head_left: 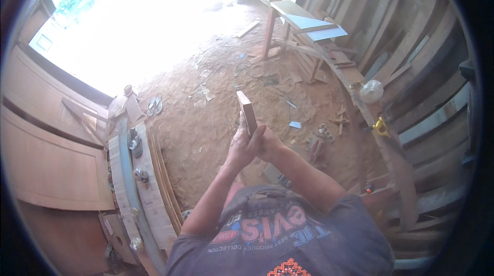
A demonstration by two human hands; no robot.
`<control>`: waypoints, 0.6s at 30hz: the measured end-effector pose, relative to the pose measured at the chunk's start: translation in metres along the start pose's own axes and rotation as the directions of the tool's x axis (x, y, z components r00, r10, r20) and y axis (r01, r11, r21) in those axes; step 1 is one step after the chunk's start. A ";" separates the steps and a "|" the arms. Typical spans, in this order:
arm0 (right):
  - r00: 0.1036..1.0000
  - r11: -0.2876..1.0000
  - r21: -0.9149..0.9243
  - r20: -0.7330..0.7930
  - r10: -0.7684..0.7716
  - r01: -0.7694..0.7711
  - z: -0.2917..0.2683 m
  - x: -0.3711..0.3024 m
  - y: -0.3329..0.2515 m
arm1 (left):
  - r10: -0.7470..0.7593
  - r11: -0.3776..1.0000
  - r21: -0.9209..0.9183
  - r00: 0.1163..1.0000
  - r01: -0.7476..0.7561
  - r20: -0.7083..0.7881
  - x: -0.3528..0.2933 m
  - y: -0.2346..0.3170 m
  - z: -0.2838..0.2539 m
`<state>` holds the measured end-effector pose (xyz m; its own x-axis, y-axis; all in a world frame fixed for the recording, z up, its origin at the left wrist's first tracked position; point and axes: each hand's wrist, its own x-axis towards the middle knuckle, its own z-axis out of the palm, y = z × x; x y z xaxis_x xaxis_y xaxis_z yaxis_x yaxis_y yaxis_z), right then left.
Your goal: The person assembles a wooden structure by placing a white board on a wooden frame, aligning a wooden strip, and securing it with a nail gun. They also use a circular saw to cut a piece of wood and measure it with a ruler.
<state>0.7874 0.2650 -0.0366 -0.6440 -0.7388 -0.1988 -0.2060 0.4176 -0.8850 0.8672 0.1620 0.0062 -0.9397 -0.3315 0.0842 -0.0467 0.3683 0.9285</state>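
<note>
A short flat piece of wood (248, 114) stands tilted upward in front of my body, its narrow end pointing away from me. My left hand (242, 144) is closed around its lower left side. Close against that hand, my right hand (268, 144) grips the lower end from the right, thumb along the wood. The fingers behind the piece are partly hidden. Both forearms reach out from a dark printed T-shirt (278, 224).
On the left, a plank bench (159, 193) carries small tools, beside panelled wooden doors (56, 157). To the right runs a long bench (373, 116) with a yellow-handled tool (381, 126). Boards (381, 23) lean behind it. Scraps and sandals (154, 106) lie on the dirt floor (190, 132).
</note>
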 end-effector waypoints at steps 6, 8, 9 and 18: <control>0.999 0.984 0.173 -0.022 0.047 -0.043 0.025 0.079 -0.006 | -0.001 0.999 -0.037 0.999 0.003 0.046 0.054 -0.033 -0.052; 0.996 0.979 0.193 -0.050 0.078 -0.067 0.029 0.095 -0.022 | -0.007 0.998 -0.059 0.996 0.012 0.084 0.072 -0.037 -0.072; 0.994 0.982 0.175 -0.073 0.084 -0.070 0.029 0.102 -0.031 | -0.024 0.997 -0.071 0.993 0.032 0.112 0.080 -0.039 -0.080; 0.848 0.714 0.557 -0.030 0.528 -0.425 0.009 0.138 -0.091 | -0.204 0.626 -0.702 0.940 0.341 0.275 0.144 -0.100 -0.149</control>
<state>0.7237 0.1207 0.0128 -0.6771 -0.3904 -0.6238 0.5369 0.3177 -0.7816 0.7869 -0.0519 -0.0202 -0.9666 -0.1475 -0.2097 -0.1122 -0.4921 0.8633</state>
